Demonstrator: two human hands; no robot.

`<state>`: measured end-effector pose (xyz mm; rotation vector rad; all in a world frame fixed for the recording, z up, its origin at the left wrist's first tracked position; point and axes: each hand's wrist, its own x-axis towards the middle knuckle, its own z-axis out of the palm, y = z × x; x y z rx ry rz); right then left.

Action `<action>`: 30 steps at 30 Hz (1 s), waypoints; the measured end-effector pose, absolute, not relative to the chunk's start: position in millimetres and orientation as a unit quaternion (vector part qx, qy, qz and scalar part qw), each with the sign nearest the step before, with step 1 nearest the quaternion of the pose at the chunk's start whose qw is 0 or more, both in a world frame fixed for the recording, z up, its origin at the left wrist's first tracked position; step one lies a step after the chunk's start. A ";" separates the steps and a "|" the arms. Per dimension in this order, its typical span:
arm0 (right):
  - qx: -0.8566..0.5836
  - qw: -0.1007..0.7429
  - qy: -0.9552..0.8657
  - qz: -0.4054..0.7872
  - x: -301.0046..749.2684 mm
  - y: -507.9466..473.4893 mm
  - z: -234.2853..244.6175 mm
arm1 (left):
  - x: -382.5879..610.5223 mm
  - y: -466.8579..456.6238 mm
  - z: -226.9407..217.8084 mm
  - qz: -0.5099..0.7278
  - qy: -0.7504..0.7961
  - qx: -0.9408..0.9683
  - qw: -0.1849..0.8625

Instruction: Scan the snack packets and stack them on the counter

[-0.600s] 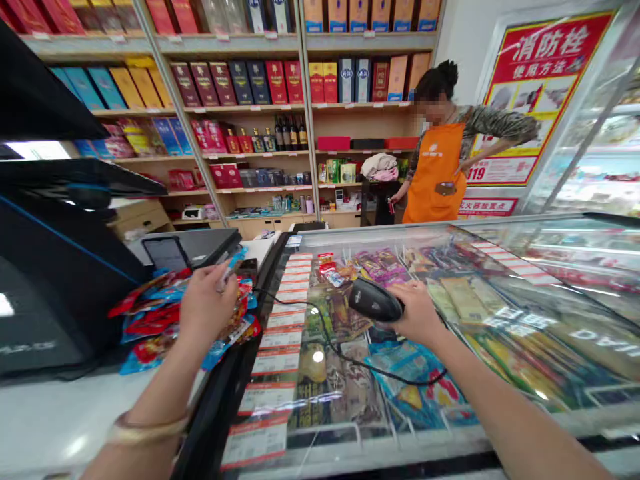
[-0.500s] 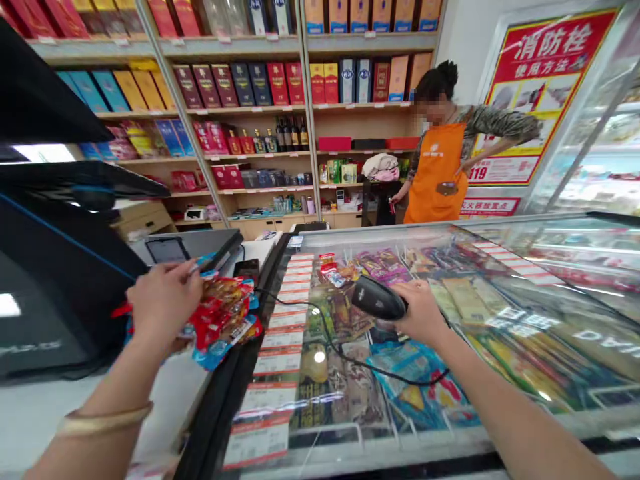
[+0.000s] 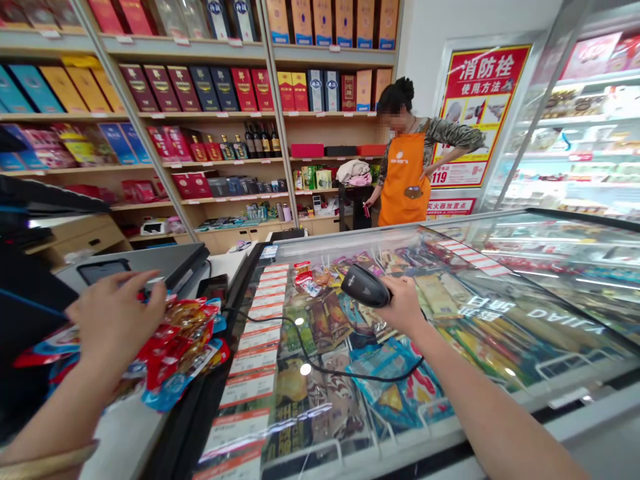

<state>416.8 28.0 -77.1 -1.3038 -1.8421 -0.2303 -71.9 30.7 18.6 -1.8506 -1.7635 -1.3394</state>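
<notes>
A black handheld barcode scanner is gripped in my right hand, above the glass top of a chest freezer. From it, a black cable runs left across the glass. My left hand hovers over a heap of small red and blue snack packets on the counter; its fingers are bent but apart, and nothing shows held between them. The hand and wrist hide part of this heap. A few similar snack packets lie on the glass beyond the scanner.
Price labels line the freezer's left side. A phone-like black device rests beside the heap. Across the freezer stands a person in an orange apron. Shelves with boxed bottles fill the back wall.
My left hand has loosened from the packets it was pinching, and its fingers have spread. The view has turned to the right. The right hand keeps hold of the scanner.
</notes>
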 end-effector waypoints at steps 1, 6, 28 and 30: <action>-0.527 0.429 -0.728 -0.097 417.9 29.1 -77.2 | -48.8 36.7 14.5 -0.441 -0.609 -0.631 0.190; -0.555 0.441 -0.698 -0.101 421.8 32.6 -77.6 | 73.4 80.5 -20.7 -0.305 -0.564 -0.763 0.075; -0.595 0.417 -0.683 -0.078 417.1 32.7 -74.4 | 155.4 98.0 -68.6 -0.265 -0.626 -0.707 -0.196; -0.589 0.418 -0.687 -0.080 416.4 32.8 -75.3 | 142.4 93.7 -66.5 -0.336 -0.617 -0.658 -0.271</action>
